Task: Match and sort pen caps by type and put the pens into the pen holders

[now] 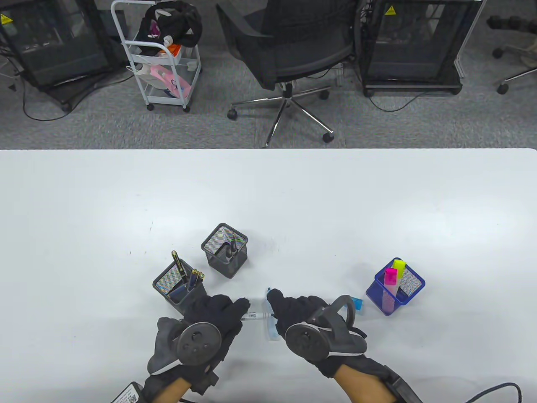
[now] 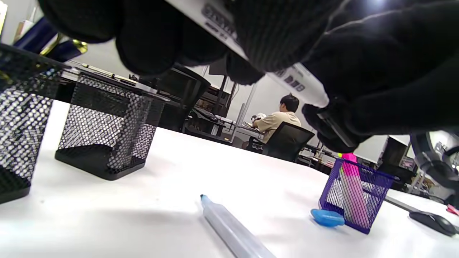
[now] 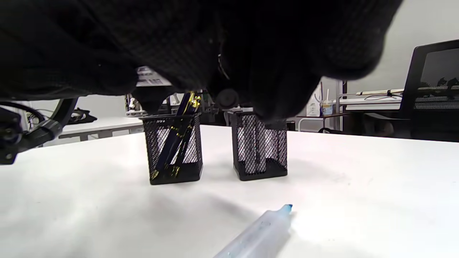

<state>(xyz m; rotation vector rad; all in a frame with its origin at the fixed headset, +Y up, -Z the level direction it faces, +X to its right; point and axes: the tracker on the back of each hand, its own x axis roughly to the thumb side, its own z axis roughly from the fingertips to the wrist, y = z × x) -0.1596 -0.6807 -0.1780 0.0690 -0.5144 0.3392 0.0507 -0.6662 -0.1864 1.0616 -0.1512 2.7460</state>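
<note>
Reaching in from the near edge, the left hand (image 1: 209, 323) in its black knit glove curls its fingers round one end of a slim white pen with printed black lettering (image 1: 254, 316), held level above the white table (image 1: 84, 201). Behind that hand stand two square black wire-mesh pen holders: the nearer one (image 1: 178, 285) carries dark blue pens with gold trim, leaning; the farther one (image 1: 225, 250) holds dark pens.

Gripping the pen's other end, the right hand (image 1: 300, 321) closes thumb and fingers on a black cap there — whether the cap is fully seated cannot be told. Both hands bear a round grey tracker on the back.

Beneath the held pen lies an uncapped translucent pale-blue highlighter (image 2: 233, 231) flat on the tabletop, its blue tip pointing away from the person. A small rounded blue plastic cap (image 2: 327, 217) rests just beside the blue-violet mesh holder (image 1: 396, 285) at the right, which holds a pink highlighter (image 1: 390, 282) and a yellow one (image 1: 399, 266) — both upright, smooth and blocky.
</note>
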